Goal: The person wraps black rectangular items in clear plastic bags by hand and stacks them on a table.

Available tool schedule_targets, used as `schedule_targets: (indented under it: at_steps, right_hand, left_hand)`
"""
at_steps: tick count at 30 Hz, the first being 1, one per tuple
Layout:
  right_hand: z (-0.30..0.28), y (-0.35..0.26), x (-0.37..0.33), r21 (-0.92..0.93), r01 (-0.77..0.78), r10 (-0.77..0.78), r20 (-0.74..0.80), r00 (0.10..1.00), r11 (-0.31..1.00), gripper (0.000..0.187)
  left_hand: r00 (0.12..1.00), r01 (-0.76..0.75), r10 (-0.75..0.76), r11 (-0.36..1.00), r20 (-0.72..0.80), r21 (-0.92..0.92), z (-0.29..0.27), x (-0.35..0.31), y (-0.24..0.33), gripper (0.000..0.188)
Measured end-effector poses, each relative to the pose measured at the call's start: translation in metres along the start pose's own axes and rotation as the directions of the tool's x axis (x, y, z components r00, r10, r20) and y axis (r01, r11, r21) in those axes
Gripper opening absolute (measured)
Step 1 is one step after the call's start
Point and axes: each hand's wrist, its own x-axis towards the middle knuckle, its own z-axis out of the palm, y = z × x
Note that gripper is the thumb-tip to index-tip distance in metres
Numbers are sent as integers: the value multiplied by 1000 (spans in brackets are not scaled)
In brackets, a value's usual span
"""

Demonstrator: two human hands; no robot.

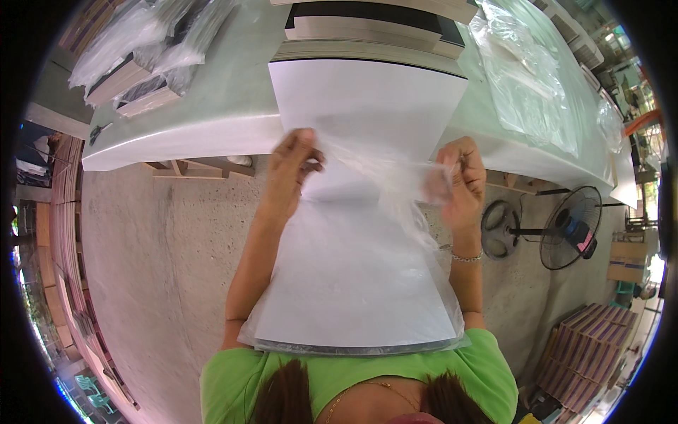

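Note:
A clear plastic bag (402,185) is stretched between my two hands, its near part lying over a large flat white sheet (360,283) against my body. Fingers curled at its left side, my left hand (291,169) pinches the thin film. My right hand (460,180), slightly blurred, grips the film at the other side. Beyond my hands, a white panel (367,92) reaches up to a stack of thick board-like pieces (367,53) with dark and pale layers on the table. Whether the panel and the bagged sheet are one piece, I cannot tell.
Plastic-wrapped blocks (145,74) and scissors (100,133) lie on the pale-covered table (233,92) at left. Loose clear plastic (526,92) covers its right part. A fan (571,227) stands on the floor at right, near bundled cardboard (586,353). Stacked panels line the left side.

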Motion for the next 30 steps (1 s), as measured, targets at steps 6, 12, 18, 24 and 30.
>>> schedule_targets:
  at_steps: [6, 12, 18, 24, 30]
  right_hand:
    - [14, 6, 7, -346, -81, 73, -37, 997, 935, 8]
    - [-7, -2, 12, -303, -371, 460, 316, 830, 878, 25]
    - [-56, 17, -38, 575, -197, 20, 300, 954, 794, 35]
    - [-44, 12, -22, 290, -454, 414, 189, 890, 842, 51]
    - [-62, 77, -82, 229, -643, 528, 407, 745, 730, 65]
  left_hand:
    - [719, -617, 587, 294, 372, 730, 45, -16, 19, 29]
    - [838, -33, -18, 996, 545, 84, 36, -11, 8, 32]
    - [787, 584, -569, 812, 238, 10, 19, -22, 30, 44]
    - [773, 85, 154, 936, 615, -342, -40, -20, -11, 46]
    - [942, 252, 89, 444, 323, -860, -15, 4, 20, 46]
